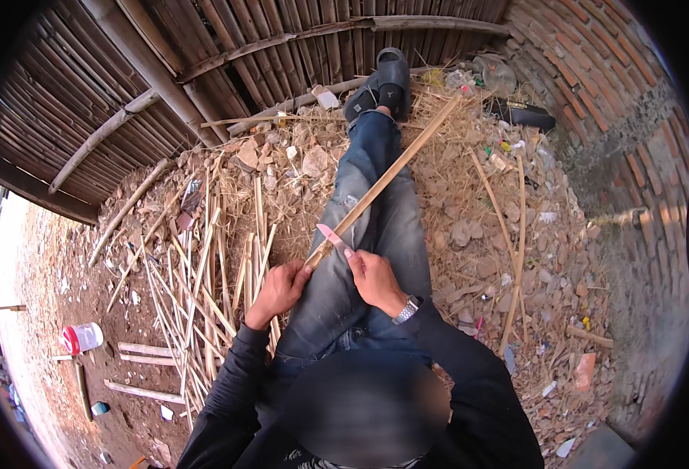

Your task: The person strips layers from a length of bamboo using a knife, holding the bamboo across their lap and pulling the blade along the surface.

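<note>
Across my outstretched legs in jeans runs a long split bamboo strip, slanting from my lap up past my feet to the far right. My left hand is closed around its near end. In my right hand is a knife, its handle hidden in the fist. The pinkish, light-catching blade lies across the strip just beyond my left hand. Pale, roughened wood shows on the strip beside the blade. A metal watch is on my right wrist.
Many bamboo strips lie heaped at my left. Short bamboo pieces and a red-and-white tub are farther left. A bamboo slat wall stands ahead, a brick wall on the right. Rubble and straw cover the ground.
</note>
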Demonstrator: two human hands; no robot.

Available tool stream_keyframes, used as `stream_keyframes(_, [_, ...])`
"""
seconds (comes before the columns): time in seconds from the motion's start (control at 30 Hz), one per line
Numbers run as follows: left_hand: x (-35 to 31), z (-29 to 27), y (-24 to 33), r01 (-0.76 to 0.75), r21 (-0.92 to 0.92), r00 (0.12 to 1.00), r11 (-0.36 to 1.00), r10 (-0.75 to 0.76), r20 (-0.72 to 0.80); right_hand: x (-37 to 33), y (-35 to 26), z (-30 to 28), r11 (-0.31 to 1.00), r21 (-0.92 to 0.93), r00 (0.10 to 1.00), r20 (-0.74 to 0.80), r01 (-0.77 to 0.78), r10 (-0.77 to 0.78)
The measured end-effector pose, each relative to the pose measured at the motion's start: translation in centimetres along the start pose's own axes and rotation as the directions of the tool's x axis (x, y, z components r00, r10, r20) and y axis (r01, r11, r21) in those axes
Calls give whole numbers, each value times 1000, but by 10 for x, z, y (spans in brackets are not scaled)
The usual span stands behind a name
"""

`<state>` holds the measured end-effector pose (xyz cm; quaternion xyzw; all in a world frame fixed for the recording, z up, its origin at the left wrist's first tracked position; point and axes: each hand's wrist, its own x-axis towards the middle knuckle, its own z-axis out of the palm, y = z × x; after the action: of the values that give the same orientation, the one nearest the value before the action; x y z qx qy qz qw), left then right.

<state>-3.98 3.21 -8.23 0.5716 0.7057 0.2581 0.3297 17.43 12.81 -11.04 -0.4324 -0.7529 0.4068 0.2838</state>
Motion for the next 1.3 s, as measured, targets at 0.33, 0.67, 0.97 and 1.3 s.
stream_keyframes(0.33, [-7,3,-2,-18,15,998,1000,19,-57,20,4,-41,659,305,628,706,-687,328])
stream_keyframes(0.67, [-22,19,25,1,149,966,989,38,-257,27,-23,-14,981,184,998,-2,-64,66])
stream_keyframes(0.97, [-25,26,32,0,199,943,980,67,-326,31,-18,-7,982,169,996,32,80,-86])
stream_keyframes(1.3, [-13,12,15,20,95,974,995,2,-226,11,-59,-29,936,232,964,-50,264,-260])
